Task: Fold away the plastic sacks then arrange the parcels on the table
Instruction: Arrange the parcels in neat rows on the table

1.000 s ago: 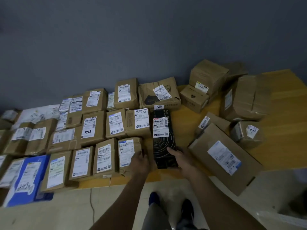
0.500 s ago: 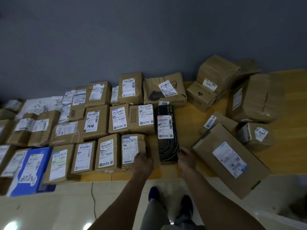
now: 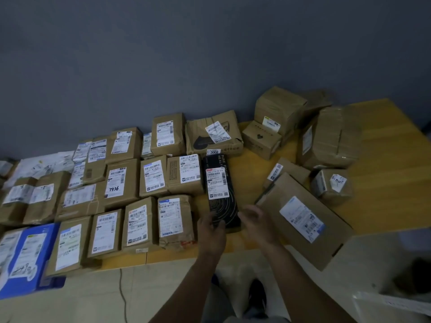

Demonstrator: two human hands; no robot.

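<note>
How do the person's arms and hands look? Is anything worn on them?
Both forearms are bare to the picture's edge; no sleeves show. The left hand and the right hand have no gloves. No watch, band or ring is visible, though the right hand is blurred, so a thin ring could be missed.

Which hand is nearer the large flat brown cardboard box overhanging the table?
Right. The right hand is beside the cardboard box, at its left end; the left hand is farther left, on the long black box.
</note>
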